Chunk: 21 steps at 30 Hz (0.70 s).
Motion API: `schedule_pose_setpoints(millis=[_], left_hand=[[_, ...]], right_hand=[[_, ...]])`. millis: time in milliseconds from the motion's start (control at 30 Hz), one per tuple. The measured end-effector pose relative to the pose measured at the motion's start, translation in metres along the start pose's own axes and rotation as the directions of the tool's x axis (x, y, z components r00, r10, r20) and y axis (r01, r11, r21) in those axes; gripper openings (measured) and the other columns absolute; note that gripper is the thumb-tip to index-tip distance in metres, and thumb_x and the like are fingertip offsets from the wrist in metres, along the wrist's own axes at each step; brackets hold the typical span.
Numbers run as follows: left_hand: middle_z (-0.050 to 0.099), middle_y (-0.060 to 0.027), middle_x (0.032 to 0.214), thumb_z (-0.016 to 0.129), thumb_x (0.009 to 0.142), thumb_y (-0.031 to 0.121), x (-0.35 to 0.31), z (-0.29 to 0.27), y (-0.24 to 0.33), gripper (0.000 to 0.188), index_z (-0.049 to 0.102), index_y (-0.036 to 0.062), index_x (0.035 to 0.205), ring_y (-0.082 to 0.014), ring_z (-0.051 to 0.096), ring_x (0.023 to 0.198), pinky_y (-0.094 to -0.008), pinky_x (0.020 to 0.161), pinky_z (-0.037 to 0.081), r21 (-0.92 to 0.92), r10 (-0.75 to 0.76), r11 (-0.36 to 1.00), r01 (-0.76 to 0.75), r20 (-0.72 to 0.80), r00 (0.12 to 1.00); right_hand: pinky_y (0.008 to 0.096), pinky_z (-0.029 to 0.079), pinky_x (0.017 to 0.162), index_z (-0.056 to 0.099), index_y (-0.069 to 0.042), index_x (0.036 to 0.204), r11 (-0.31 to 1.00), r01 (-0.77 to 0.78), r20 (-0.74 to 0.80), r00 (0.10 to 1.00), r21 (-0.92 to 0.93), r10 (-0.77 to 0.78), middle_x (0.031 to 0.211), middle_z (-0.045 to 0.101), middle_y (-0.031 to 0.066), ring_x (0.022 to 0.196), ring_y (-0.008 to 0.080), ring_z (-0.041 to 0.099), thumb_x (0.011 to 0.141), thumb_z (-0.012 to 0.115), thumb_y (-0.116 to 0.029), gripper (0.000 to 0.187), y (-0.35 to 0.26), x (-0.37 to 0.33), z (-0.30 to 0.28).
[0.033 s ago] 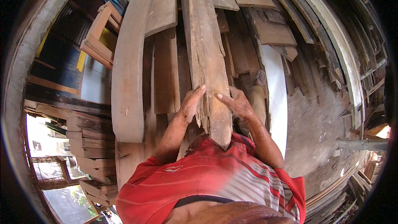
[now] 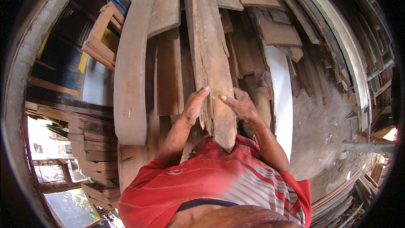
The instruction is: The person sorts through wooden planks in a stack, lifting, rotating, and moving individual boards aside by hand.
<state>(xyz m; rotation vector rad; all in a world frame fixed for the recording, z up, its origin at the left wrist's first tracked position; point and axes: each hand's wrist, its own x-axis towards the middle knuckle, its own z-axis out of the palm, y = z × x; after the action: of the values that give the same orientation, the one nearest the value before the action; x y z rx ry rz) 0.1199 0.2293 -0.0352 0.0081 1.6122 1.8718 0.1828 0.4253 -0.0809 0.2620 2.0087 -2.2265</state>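
Observation:
A long, rough wooden plank runs from the far edge back to my red shirt, its near end splintered and pointed. My left hand grips its left edge, thumb lying on the cracked upper face. On the opposite edge my right hand holds on, its thumb also on top near a small knot. The other fingers of both hands are hidden beside or under the wood. The plank's tip reaches against my shirt front.
Several loose boards lie under and beside the plank, with a long pale board at left. A white panel stands right of my leg. A wooden frame sits far left, above stacked timber. More long planks line the right side.

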Motion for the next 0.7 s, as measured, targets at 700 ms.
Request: schedule_pose_setpoints(millis=[700], left_hand=[[0.060,-0.0132,0.133,0.058,0.098,0.042,0.008,0.002,-0.006,0.060,0.054,-0.0050,0.136,-0.0214,0.057,0.120,-0.0342,0.106,0.041,0.027,0.019,0.999,-0.018,-0.041,0.999]], right_hand=[[0.0338,0.051,0.088,0.062,0.005,0.124,0.999,-0.004,0.013,1.000,0.051,0.004,0.110,0.069,0.0126,0.099,0.0171,0.063,0.090,0.072,-0.043,0.060,-0.014,0.000,-0.003]])
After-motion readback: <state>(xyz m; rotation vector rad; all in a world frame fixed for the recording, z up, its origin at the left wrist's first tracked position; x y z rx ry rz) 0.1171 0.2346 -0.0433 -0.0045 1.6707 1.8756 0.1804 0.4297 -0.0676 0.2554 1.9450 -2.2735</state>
